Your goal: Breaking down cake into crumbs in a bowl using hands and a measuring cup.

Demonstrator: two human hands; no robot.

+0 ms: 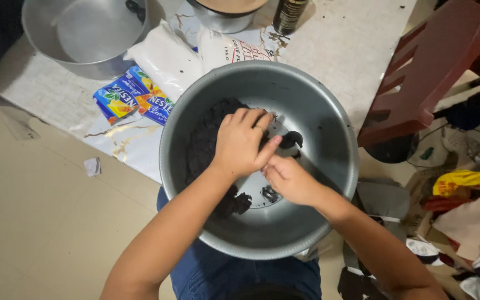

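Left hand (244,141), fingers curled, presses dark crumbly mass (206,144) | right hand (289,180) pinches dark crumbs, fingertips closed | both inside round grey metal bowl (329,111) on lap | beyond: blue-yellow glossy sachets (131,97), white plastic bags (168,55), shiny aluminium pot (84,33) on marble-patterned table (340,44).

The left hand (243,141) and right hand (290,179) cover part of the dark crumbs (206,139) in the bowl (329,116), so whatever the fingers pinch cannot be told. The top edge cuts off the pot (84,39), a second pot (223,19) and the bottle (289,14). The bowl hides the near edge of the tabletop (351,44).
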